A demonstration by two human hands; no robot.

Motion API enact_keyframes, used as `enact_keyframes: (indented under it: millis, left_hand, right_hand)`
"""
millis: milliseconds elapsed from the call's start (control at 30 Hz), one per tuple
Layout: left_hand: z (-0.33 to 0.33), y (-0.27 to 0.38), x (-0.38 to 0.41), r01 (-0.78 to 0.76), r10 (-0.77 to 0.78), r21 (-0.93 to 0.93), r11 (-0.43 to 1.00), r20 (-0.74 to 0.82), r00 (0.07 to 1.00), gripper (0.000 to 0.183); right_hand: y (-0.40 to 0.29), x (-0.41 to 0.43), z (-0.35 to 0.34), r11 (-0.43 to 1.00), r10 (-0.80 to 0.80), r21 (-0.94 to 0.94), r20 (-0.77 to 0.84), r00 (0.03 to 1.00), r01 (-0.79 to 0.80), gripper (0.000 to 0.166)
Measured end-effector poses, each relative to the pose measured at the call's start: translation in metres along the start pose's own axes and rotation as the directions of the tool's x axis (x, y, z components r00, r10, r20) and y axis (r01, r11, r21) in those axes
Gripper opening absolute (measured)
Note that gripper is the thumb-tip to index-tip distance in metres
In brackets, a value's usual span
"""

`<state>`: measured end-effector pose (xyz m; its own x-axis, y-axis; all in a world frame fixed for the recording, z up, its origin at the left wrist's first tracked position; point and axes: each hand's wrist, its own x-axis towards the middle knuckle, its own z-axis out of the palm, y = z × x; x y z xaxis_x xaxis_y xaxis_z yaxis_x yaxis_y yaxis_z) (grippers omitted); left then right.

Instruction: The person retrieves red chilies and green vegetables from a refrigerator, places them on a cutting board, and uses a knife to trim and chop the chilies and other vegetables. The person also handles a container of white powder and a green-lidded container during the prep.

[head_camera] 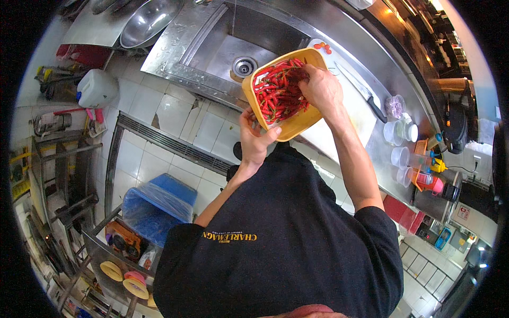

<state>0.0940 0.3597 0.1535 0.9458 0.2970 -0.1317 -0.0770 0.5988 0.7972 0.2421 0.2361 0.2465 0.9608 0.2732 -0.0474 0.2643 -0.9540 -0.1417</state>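
Note:
My left hand (256, 141) grips the near left corner of a yellow plastic container (296, 132), with the thumb over its rim. A heap of red chili peppers (274, 93), some with green stems, fills much of the container, which is held tilted between the sink and the cutting board. My right hand (324, 89) reaches in over the right side, fingers down among the chilies. Its fingertips are partly hidden, so I cannot tell whether they pinch any. Beyond the container, a white cutting board (350, 119) carries a black-handled knife (375, 108) and several small orange-red tomatoes (323, 47).
A steel sink (222, 51) with a drain lies ahead, and a steel bowl (147, 24) stands left of it. Clear plastic tubs (393, 133) line the counter's right side, one holding chopped purple onion (394, 106). A lined blue bin (159, 206) stands at my left.

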Motion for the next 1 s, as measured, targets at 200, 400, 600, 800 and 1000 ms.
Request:
enact_keyframes:
  millis: [200,400,600,800,1000]
  left_hand:
    - [0.002,0.0,-0.001,0.032,-0.032,-0.019,0.999,-0.001,0.999,0.08]
    - [0.0,-0.004,0.001,0.021,-0.021,0.014,1.0,-0.033,0.999,0.079]
    - [-0.004,-0.006,0.004,0.075,-0.079,-0.067,0.995,-0.045,0.996,0.079]
    - [-0.006,-0.008,0.002,0.075,-0.075,-0.009,0.997,-0.049,0.996,0.081]
    - [-0.005,-0.008,0.001,0.09,-0.09,-0.008,0.996,-0.053,0.995,0.083]
  right_hand:
    - [0.0,0.004,0.023,1.0,-0.026,-0.002,-0.105,0.994,0.026,0.023]
    - [-0.005,0.006,0.024,0.998,-0.028,-0.063,-0.02,0.999,0.026,0.018]
    - [0.006,0.006,0.024,0.998,-0.063,0.021,-0.004,0.998,0.063,0.02]
    - [0.006,0.011,0.026,0.996,-0.082,0.048,0.056,0.995,0.079,0.022]
    - [0.008,0.016,0.026,1.0,-0.01,-0.015,0.147,0.989,0.012,0.022]
